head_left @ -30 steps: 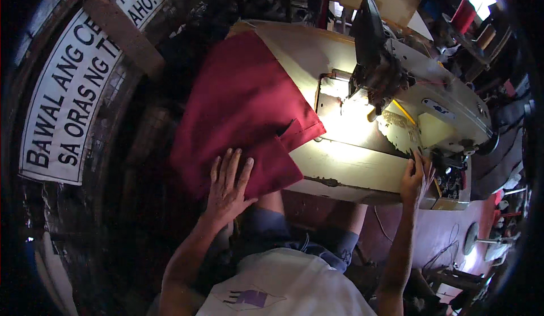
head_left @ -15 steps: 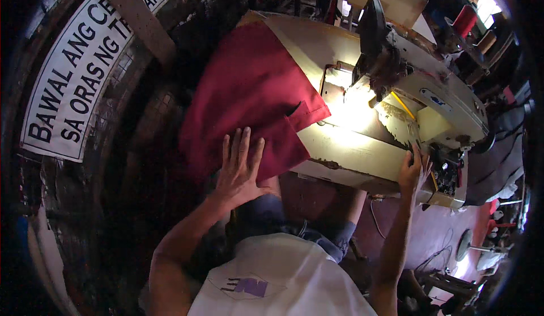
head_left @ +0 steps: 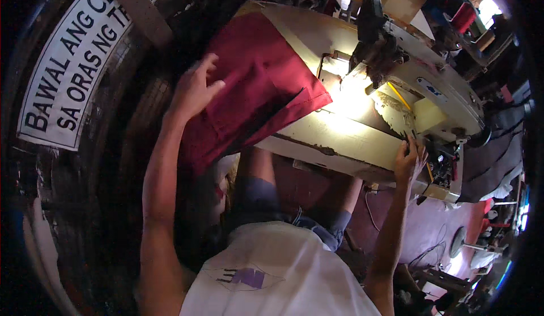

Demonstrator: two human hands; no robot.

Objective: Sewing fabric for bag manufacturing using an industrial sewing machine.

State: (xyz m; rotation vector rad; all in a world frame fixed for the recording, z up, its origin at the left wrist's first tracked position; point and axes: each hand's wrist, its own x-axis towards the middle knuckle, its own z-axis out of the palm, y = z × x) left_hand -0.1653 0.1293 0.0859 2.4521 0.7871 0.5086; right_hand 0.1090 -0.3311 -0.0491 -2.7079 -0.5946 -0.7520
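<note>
A dark red piece of cloth (head_left: pixel 249 72) lies over the left part of the sewing machine table (head_left: pixel 340 146) and hangs off its near left edge. One fold of it stands up near the front. My left hand (head_left: pixel 198 86) is at the cloth's left edge with thumb and fingers apart, gripping nothing. My right hand (head_left: pixel 409 160) is at the table's front right, its fingers curled around something small and dark that I cannot make out. Behind it stands the sewing machine (head_left: pixel 436 84), its lamp lighting the needle area brightly.
A yellow stick (head_left: pixel 399 95) leans by the machine's arm. Small items fill an open recess (head_left: pixel 443 166) at the table's right end. A red thread cone (head_left: pixel 463 17) stands at the back right. On the left, a wooden post (head_left: pixel 136 10) crosses a white sign (head_left: pixel 73 67).
My left hand has left the front of the cloth and moved up and left to its edge. The cloth's near part has shifted left and its fold has opened. My right hand stays in place.
</note>
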